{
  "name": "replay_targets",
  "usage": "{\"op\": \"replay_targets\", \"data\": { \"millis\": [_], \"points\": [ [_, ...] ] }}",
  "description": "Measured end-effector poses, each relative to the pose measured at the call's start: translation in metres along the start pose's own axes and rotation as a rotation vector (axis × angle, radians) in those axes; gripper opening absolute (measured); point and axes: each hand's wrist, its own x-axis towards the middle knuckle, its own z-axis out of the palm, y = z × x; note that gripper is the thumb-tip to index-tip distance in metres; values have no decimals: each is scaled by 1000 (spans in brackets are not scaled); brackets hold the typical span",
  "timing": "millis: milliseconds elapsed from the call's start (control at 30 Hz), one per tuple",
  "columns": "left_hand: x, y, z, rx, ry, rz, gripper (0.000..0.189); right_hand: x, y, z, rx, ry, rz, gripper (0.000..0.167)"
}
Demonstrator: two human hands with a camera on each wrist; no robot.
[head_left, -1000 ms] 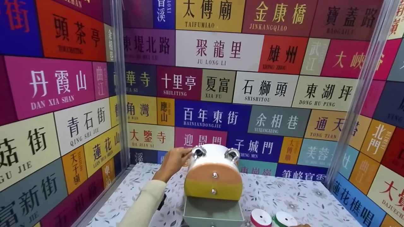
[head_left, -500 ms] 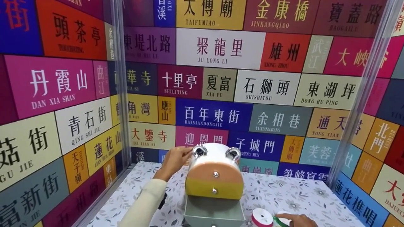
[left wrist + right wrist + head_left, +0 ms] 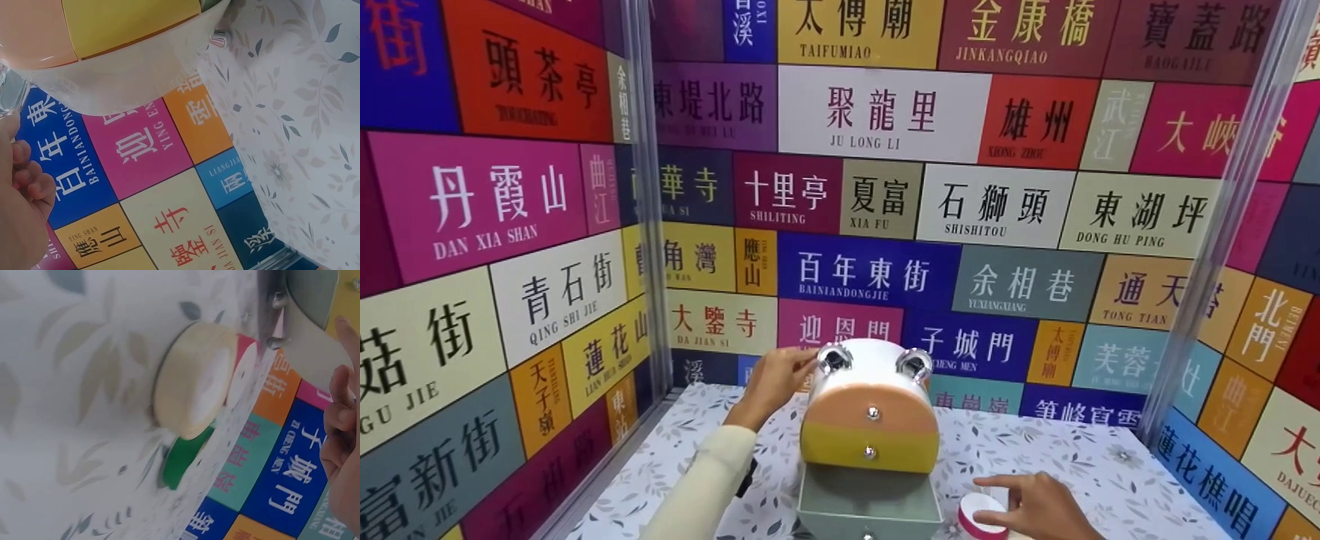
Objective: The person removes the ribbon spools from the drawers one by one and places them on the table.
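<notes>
A small frog-shaped drawer cabinet [image 3: 870, 442] stands on the table, its orange and yellow drawers closed. Its grey-green bottom drawer [image 3: 866, 495] is pulled out. My left hand [image 3: 772, 386] pinches the silver-rimmed eye [image 3: 834, 360] on the cabinet's left; the left wrist view shows its fingers curled beside that eye. Over the ribbon spools my right hand [image 3: 1039, 506] hovers, thumb and index finger spread, holding nothing. A pink-edged ribbon spool [image 3: 976, 506] appears beside the thumb. In the right wrist view a cream ribbon spool [image 3: 194, 382] stands before a green ribbon spool [image 3: 183, 458].
The table [image 3: 1095, 472] wears a white leaf-patterned cover. Walls of coloured sign panels [image 3: 870, 270] enclose it at the back and both sides, with clear corner strips [image 3: 1215, 225] at the joints.
My right hand has come in from the lower right edge, passing over the green spool, and now spreads near the pink-edged one. My left hand has stayed at the eye.
</notes>
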Motion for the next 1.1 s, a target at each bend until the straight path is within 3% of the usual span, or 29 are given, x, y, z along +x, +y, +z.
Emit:
{"op": "replay_targets", "data": {
  "millis": [300,667,833,967,1100],
  "points": [
    [-1,-2,0,-4,-7,-15,28,17,-45,16,78,-3,-97,50],
    [-1,0,0,-10,-19,-31,29,33,-75,38,122,6,-286,42],
    [1,2,-1,-22,-32,-52,30,35,-88,45,174,-51,-331,40],
    [1,1,-1,-8,-28,-27,30,33,-97,53,225,-137,-333,37],
    [1,-1,-1,8,-19,-10,29,33,-104,62,289,-160,-397,33]
  ]
}}
